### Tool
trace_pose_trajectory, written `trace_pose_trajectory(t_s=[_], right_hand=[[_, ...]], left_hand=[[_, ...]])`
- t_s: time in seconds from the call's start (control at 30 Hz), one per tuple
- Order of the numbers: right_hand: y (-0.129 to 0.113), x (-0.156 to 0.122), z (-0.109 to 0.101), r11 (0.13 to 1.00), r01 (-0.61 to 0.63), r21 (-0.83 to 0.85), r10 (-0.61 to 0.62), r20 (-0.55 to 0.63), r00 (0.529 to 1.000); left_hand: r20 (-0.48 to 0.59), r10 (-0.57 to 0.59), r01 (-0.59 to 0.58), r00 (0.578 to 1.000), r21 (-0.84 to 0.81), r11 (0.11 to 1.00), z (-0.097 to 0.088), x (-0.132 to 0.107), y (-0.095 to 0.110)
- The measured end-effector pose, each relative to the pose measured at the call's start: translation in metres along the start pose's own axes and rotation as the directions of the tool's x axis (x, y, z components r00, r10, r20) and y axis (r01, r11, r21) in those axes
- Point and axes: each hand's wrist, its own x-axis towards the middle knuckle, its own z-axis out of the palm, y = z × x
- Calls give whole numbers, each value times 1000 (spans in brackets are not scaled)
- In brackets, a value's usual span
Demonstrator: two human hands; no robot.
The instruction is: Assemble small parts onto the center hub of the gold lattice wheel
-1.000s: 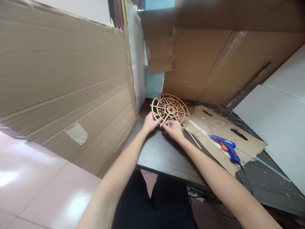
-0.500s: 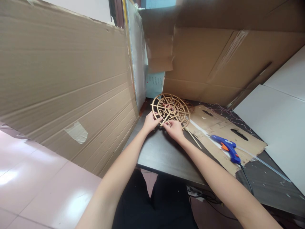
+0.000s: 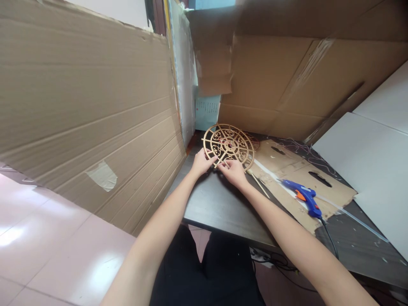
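Observation:
A round gold filigree wheel (image 3: 228,145), probably laser-cut, stands tilted above the dark table, with scrollwork between its spokes. My left hand (image 3: 201,163) grips its lower left rim. My right hand (image 3: 233,173) holds its lower edge, fingers on a thin gold strip (image 3: 223,163) that crosses the wheel between my hands. A second, darker wheel (image 3: 252,140) lies partly hidden behind the first. Just right of my right hand, a thin wooden stick (image 3: 258,184) rests on the table and cardboard.
A blue glue gun (image 3: 305,197) with an orange trigger and a black cord lies on a cut cardboard sheet (image 3: 283,170). A glue stick (image 3: 350,216) runs right of it. Large cardboard panels (image 3: 95,114) stand left and behind, white boards (image 3: 369,170) lean right, and the dark table's (image 3: 223,204) front edge is near me.

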Motion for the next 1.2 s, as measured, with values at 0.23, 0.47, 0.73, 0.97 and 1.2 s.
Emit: trace_pose_trajectory(t_s=[0.23,0.47,0.73,0.97,1.2], right_hand=[[2,4,-4,998,25,-50,-22,57,998],[-3,4,-4,991,57,-122,-51,58,997],[-4,2,-3,987,78,-143,-72,45,996],[-2,1,-1,987,84,-139,-80,38,996],[-2,1,-1,988,84,-127,-80,30,996]], left_hand=[[-7,14,-14,1000,40,999,0,0,-2],[-13,24,-23,1000,63,998,0,0,-1],[-4,20,-19,1000,82,996,0,0,-2],[-2,12,-12,1000,95,995,0,0,1],[-4,15,-14,1000,79,997,0,-1,1]])
